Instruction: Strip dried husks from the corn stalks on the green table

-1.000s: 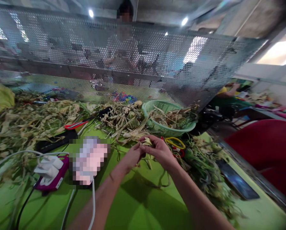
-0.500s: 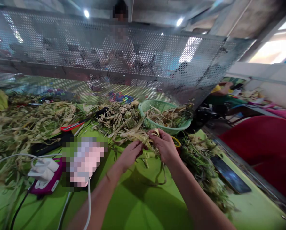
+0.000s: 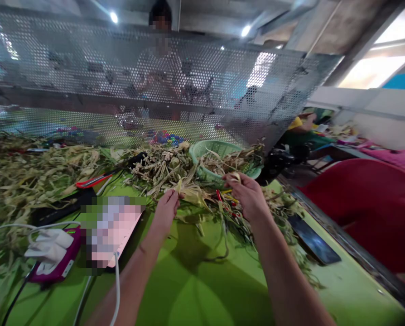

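Dried leaves (image 3: 193,194) parted between two hands on the near side of the green basket (image 3: 219,146)

The dried leaves lie bunched on the green table (image 3: 192,303), just in front of the basket and between the hands. Nearer and to the left of the basket, the left hand (image 3: 166,209) is narrow, thumb and fingers drawn together on a pale leaf (image 3: 179,184) whose tip points up. The right hand (image 3: 252,195), in front of the basket's right half, has its fingertips curled together on a small pale piece (image 3: 236,177); its fingers overlap the basket's near rim in view, and whether they touch it cannot be told.

Nearer than the basket, a thin stem (image 3: 226,235) curls down the table beside a small red item (image 3: 219,195), too hidden to identify. Knotted stems (image 3: 161,166) sit directly left of the basket, and a broad leaf heap (image 3: 53,172) spreads farther left. Nearer and left of the basket come a red cutter (image 3: 94,180), a pixelated pink device (image 3: 119,231) and a purple power strip (image 3: 69,253). Greener stalks (image 3: 289,201) and a dark phone (image 3: 313,237) are nearer and right of it. Behind the basket stands a perforated metal screen (image 3: 114,83), with a person (image 3: 160,68) beyond.
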{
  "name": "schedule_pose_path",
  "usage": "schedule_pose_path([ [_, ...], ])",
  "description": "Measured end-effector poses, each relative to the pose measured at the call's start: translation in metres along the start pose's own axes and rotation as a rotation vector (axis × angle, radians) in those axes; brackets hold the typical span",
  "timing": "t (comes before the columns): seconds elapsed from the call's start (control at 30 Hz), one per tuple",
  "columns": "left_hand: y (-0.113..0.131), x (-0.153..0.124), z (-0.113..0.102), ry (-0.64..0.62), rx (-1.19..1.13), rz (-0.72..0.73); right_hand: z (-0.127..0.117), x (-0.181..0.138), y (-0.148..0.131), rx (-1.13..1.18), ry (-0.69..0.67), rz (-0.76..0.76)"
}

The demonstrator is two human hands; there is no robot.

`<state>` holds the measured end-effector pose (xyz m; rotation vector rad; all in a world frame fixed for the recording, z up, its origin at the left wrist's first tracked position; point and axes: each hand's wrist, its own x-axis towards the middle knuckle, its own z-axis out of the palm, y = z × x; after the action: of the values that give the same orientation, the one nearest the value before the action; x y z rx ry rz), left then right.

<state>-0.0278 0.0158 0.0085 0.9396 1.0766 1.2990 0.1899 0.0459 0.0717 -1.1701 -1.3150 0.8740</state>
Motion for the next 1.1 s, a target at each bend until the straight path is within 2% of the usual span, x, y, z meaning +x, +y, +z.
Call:
schedule_pose_path([
  [0.17,-0.003,0.0,-0.001,0.002,0.089,0.047,0.024,-0.002,0.025,-0.537,-0.231,-0.081],
  [0.27,-0.002,0.0,-0.001,-0.011,0.248,0.133,0.038,-0.006,0.033,-0.767,-0.267,-0.153],
  [0.37,-0.003,0.0,-0.002,-0.032,0.399,0.217,0.04,-0.008,0.035,-0.819,-0.258,-0.173],
  [0.5,-0.004,0.001,-0.003,-0.029,0.38,0.26,0.031,-0.004,0.035,-0.618,-0.196,-0.123],
  [0.67,-0.005,0.002,-0.002,-0.029,0.301,0.238,0.024,-0.001,0.028,-0.051,-0.191,0.047],
  [0.73,-0.005,0.002,-0.001,-0.036,0.311,0.227,0.023,-0.003,0.02,0.107,-0.182,0.117],
  [0.9,-0.005,0.003,0.001,-0.012,0.29,0.211,0.02,-0.009,0.003,0.326,-0.183,0.203],
  [1.1,-0.002,0.008,-0.009,0.187,0.379,0.28,0.023,-0.012,-0.002,0.463,-0.205,0.235],
])
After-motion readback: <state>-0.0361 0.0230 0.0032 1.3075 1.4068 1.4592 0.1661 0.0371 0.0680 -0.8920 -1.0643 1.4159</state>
